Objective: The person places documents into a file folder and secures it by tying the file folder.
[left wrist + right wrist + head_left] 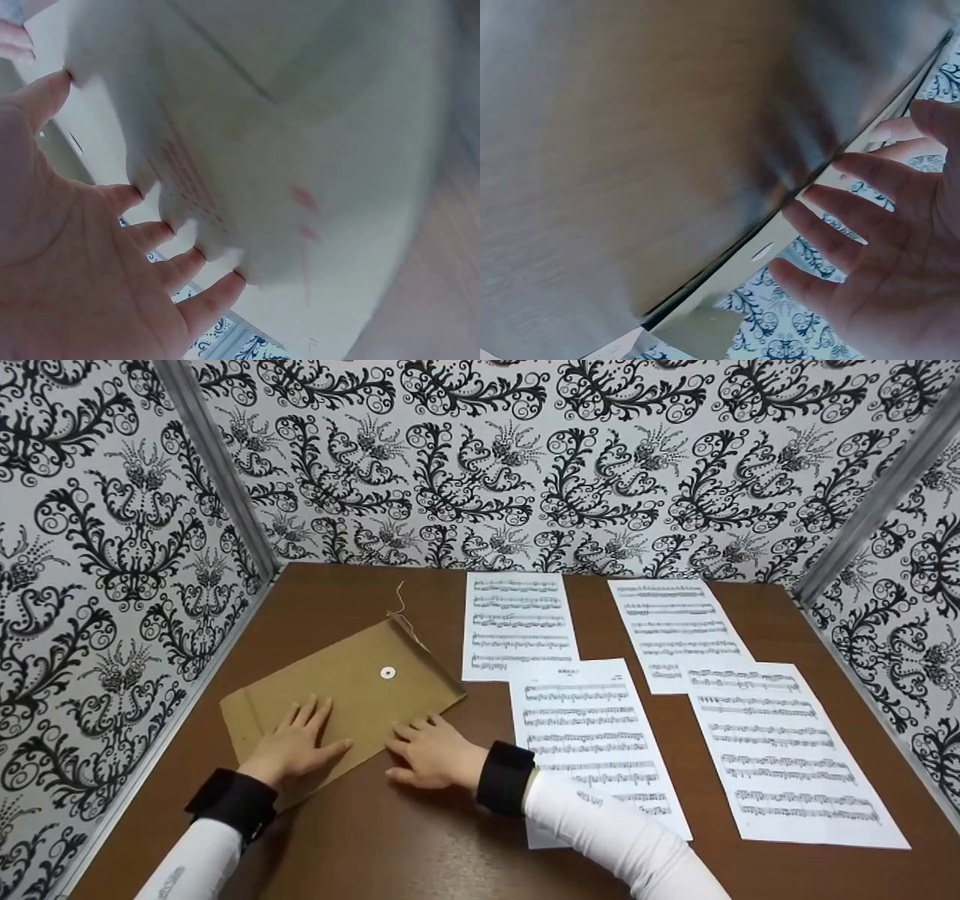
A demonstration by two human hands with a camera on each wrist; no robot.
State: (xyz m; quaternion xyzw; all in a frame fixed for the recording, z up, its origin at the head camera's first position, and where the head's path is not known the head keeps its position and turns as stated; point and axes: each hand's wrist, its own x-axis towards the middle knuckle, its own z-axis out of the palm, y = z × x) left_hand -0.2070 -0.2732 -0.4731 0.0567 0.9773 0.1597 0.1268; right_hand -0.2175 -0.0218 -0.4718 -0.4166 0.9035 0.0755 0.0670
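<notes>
A brown paper envelope (pixel 337 667) lies slanted on the table, with a white button disc (pixel 388 673) near its right end. A thin string (pixel 400 597) trails off the top corner beside the folded edge (pixel 429 654). My left hand (pixel 295 746) rests on the envelope's lower left part, fingers spread. The left wrist view shows those fingertips pressing the paper, near blurred red print (pixel 187 180). Along the front edge, the fingertips of my right hand (pixel 435 754) touch the envelope, its thumb on the table side. In the right wrist view, those fingers (pixel 817 232) line the edge.
Several printed music sheets cover the table's right half: a rear sheet (pixel 517 622), a front sheet (pixel 585 720) under my right sleeve (pixel 615 817), and two more farther right (pixel 675 622). Patterned walls (pixel 480 457) enclose the brown table (pixel 420 855) at the back and sides.
</notes>
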